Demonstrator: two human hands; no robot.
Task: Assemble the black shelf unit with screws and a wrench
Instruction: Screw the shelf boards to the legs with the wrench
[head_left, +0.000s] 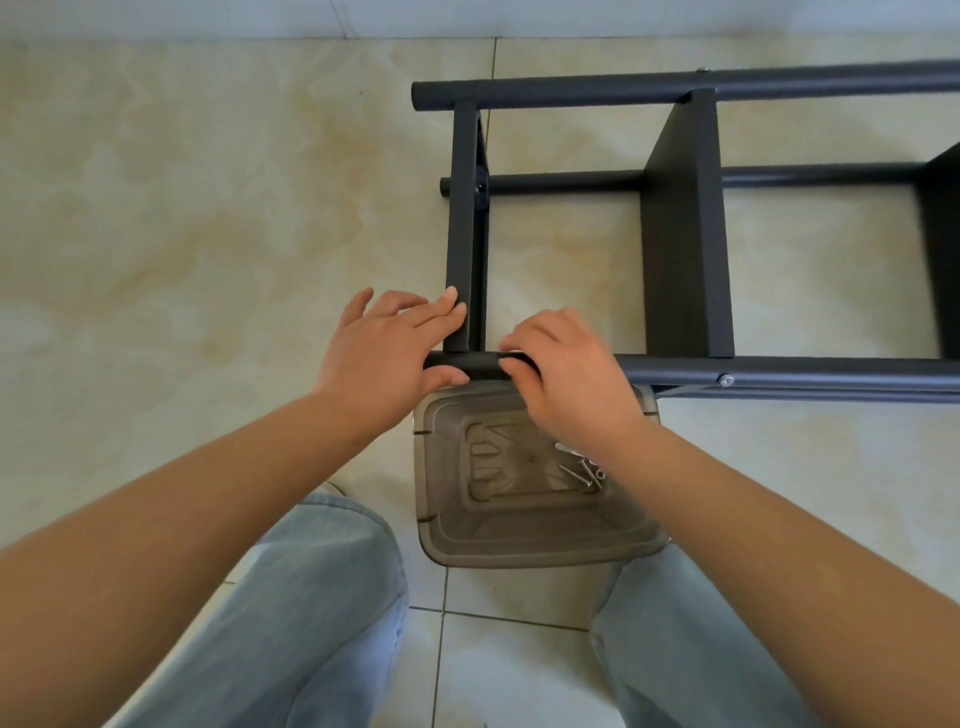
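The work surface is a floor (208, 208) of glossy beige marbled tiles with thin grout lines; a pale wall base (467, 18) runs along the far edge of the view.

The black shelf unit (685, 234) lies on its side on the floor, ahead and to the right. Three round tubes are visible: a far tube (675, 88), a middle tube (561, 183) and a near tube (779, 371). Three flat panels cross between them: the end panel (464, 223) at the left, a second panel (685, 234), and a third cut off by the right edge. One fitted bolt head (725, 380) shows on the near tube, and another small fastener sits on top of the far tube.

A translucent grey plastic bin (519, 519) stands on the floor just under the near tube, between the person's knees in light blue jeans (291, 623). Loose screws (584, 475) lie in its right part; their number cannot be told. The right forearm covers part of the bin.

The left hand (384, 353) rests its straight fingers on the end panel, thumb under the near tube's end; this grip is released. The right hand (566, 374) has its grip clenched round the near tube, fingers curled over the top.
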